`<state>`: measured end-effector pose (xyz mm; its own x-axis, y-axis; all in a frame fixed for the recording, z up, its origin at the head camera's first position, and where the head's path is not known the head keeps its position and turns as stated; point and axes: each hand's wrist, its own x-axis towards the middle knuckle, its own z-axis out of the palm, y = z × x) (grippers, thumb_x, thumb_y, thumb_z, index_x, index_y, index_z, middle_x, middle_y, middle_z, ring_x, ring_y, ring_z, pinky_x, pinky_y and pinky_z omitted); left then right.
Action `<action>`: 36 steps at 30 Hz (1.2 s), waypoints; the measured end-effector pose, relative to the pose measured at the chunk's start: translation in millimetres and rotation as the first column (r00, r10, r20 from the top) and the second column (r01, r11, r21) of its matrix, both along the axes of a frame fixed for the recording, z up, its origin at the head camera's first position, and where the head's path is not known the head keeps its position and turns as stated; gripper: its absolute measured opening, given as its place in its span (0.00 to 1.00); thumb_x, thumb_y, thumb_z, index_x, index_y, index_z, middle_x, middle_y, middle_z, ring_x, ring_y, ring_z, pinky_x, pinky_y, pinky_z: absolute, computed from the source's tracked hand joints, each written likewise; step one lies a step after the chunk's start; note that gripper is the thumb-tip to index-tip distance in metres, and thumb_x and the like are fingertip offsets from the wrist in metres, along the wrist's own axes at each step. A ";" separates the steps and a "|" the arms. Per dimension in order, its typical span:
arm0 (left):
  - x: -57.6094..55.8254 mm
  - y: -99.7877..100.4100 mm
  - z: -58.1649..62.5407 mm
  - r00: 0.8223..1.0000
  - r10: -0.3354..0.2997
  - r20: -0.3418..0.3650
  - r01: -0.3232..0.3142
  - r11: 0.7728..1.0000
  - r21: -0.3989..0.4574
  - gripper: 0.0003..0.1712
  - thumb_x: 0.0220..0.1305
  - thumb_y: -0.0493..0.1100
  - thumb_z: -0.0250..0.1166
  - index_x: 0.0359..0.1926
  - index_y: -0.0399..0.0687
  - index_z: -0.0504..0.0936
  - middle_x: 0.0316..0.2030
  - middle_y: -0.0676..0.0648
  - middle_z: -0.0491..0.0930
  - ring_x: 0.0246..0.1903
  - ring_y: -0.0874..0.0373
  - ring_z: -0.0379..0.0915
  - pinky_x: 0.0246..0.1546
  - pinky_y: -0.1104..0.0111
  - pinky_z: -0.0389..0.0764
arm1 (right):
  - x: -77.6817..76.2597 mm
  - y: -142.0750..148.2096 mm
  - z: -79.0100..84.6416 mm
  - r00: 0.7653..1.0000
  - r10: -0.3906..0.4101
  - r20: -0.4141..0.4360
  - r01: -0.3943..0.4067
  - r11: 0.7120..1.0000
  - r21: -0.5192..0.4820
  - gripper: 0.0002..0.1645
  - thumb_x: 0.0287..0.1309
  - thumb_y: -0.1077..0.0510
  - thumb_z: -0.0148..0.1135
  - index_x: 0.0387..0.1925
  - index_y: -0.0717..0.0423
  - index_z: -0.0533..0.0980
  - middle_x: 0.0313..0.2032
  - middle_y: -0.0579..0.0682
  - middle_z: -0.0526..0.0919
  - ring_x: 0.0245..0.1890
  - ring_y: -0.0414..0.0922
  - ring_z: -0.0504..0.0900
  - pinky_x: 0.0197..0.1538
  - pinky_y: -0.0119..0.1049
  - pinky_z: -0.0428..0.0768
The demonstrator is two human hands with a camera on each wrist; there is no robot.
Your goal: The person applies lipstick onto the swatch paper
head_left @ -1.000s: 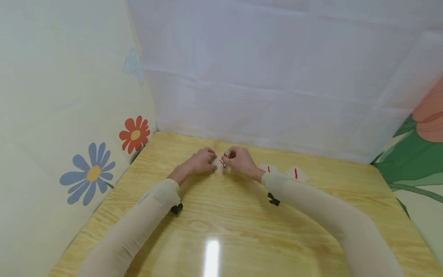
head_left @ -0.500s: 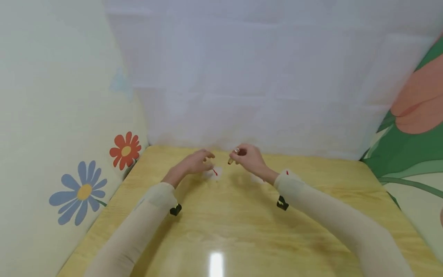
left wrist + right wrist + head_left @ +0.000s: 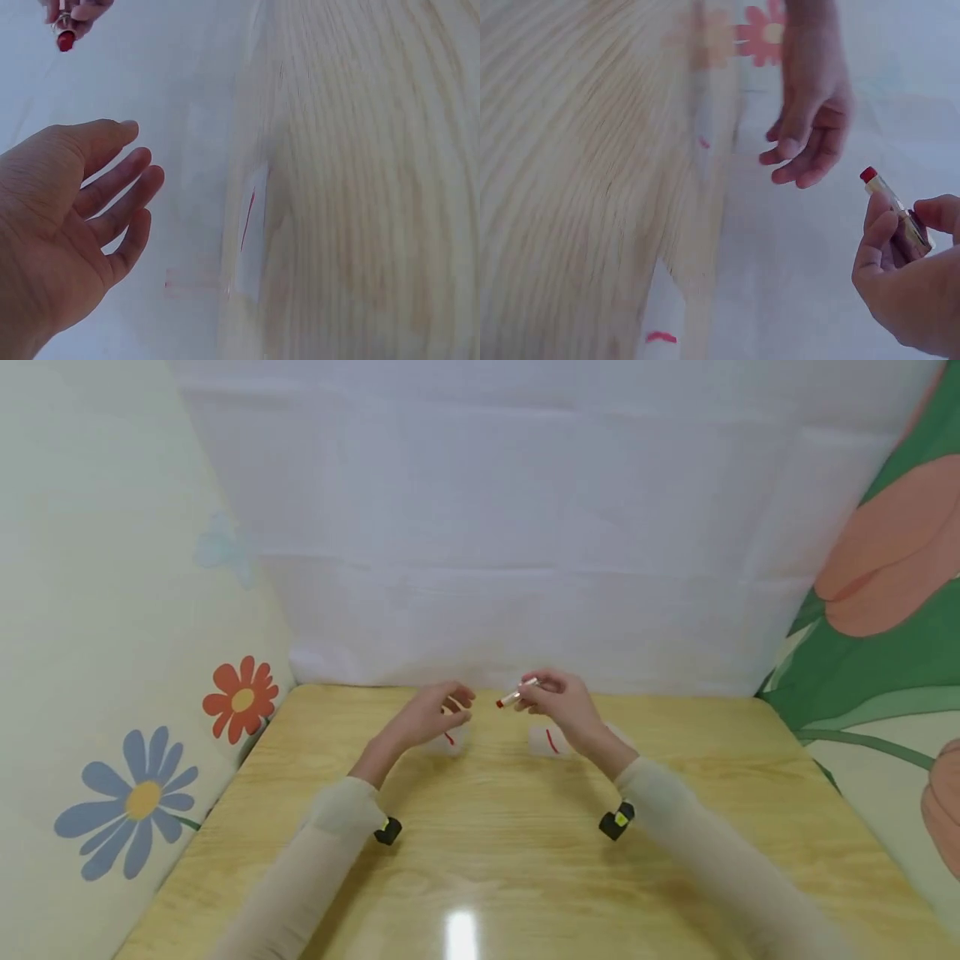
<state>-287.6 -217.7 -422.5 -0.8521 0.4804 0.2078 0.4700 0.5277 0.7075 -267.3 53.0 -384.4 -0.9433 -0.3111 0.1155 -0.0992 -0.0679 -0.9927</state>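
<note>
A lipstick (image 3: 511, 698) with a bare red tip is pinched in my right hand (image 3: 566, 703), raised off the table. In the right wrist view the lipstick's gold tube (image 3: 889, 193) shows between thumb and fingers, red end pointing away from the palm. My left hand (image 3: 429, 717) hovers with loosely bent fingers and holds nothing. Under it lies a white paper piece (image 3: 452, 746) with a red stroke, partly covered by the hand. Another white paper piece (image 3: 537, 741) with a red stroke lies below my right hand. A further paper piece (image 3: 619, 734) is mostly hidden behind the right wrist.
The papers lie on a wood-grain table (image 3: 480, 827), towards its back edge. A white cloth (image 3: 480, 527) hangs behind it. Flower-printed sheets stand at the left (image 3: 120, 635) and right. A dark wrist camera (image 3: 617, 821) sits under each forearm.
My right hand has lifted the lipstick off the left paper and moved right, tilting it sideways. My left hand has let go of that paper and risen. The head view has shifted.
</note>
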 end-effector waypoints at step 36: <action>65.8 62.1 11.6 0.998 0.067 -0.014 -0.052 0.871 0.488 0.07 0.65 0.38 0.73 0.39 0.43 0.83 0.37 0.48 0.83 0.38 0.52 0.78 0.42 0.53 0.79 | 42.9 -17.7 -32.1 0.767 0.457 0.450 -0.063 0.751 -0.657 0.24 0.80 0.48 0.48 0.32 0.54 0.83 0.26 0.45 0.81 0.20 0.35 0.66 0.28 0.28 0.64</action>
